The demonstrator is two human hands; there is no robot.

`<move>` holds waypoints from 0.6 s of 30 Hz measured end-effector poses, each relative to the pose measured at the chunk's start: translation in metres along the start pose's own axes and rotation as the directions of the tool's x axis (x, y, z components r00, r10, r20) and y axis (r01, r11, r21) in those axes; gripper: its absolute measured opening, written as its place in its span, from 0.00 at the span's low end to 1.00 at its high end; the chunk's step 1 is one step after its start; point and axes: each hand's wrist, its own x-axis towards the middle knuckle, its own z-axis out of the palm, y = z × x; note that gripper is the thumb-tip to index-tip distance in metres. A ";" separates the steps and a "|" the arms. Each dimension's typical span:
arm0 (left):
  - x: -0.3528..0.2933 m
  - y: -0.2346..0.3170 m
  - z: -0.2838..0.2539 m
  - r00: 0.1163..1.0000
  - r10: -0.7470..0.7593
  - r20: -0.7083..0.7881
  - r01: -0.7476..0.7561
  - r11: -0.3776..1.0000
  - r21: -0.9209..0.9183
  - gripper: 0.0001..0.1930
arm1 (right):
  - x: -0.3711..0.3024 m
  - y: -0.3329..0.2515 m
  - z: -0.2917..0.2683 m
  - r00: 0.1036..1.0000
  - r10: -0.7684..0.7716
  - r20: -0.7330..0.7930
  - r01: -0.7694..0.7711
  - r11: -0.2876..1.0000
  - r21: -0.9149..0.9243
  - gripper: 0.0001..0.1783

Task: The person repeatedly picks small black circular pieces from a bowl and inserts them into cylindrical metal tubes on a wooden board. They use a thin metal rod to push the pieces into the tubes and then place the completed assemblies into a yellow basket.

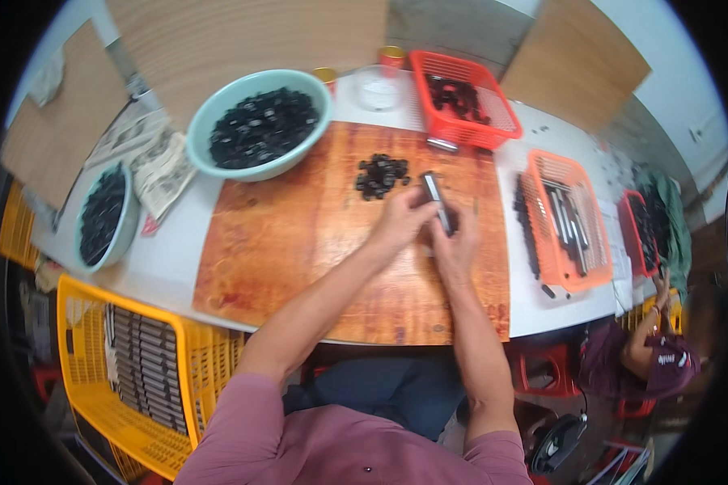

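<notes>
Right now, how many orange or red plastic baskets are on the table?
3. Red basket at the far edge, orange basket right of the wooden board, small red basket at the far right, partly cut off. More may be hidden.

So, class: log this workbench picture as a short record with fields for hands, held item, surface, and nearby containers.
left hand: left hand on the dark bar
right hand: right hand beside it, also on the bar
held item: slim dark bar
surface: wooden board
loose parts: small black pile
containers: teal bowl of black parts; red basket; orange basket
</notes>
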 end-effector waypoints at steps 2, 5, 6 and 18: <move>0.070 0.039 0.006 0.990 0.086 0.112 -0.082 0.996 -0.044 0.13 | 0.070 0.003 0.006 0.980 -0.147 -0.132 0.149 0.989 0.003 0.19; 0.065 0.035 -0.006 0.990 -0.012 0.138 0.048 0.963 -0.264 0.16 | 0.063 0.000 0.010 0.984 -0.152 -0.094 0.157 0.986 0.050 0.18; 0.068 0.034 -0.007 0.993 -0.008 0.122 0.051 0.934 -0.354 0.15 | 0.065 -0.001 0.011 0.977 -0.191 -0.095 0.198 0.978 0.068 0.17; 0.077 0.032 -0.021 0.983 -0.055 0.173 0.142 0.829 -0.540 0.17 | 0.066 -0.006 0.020 0.968 -0.248 -0.043 0.250 0.967 0.048 0.10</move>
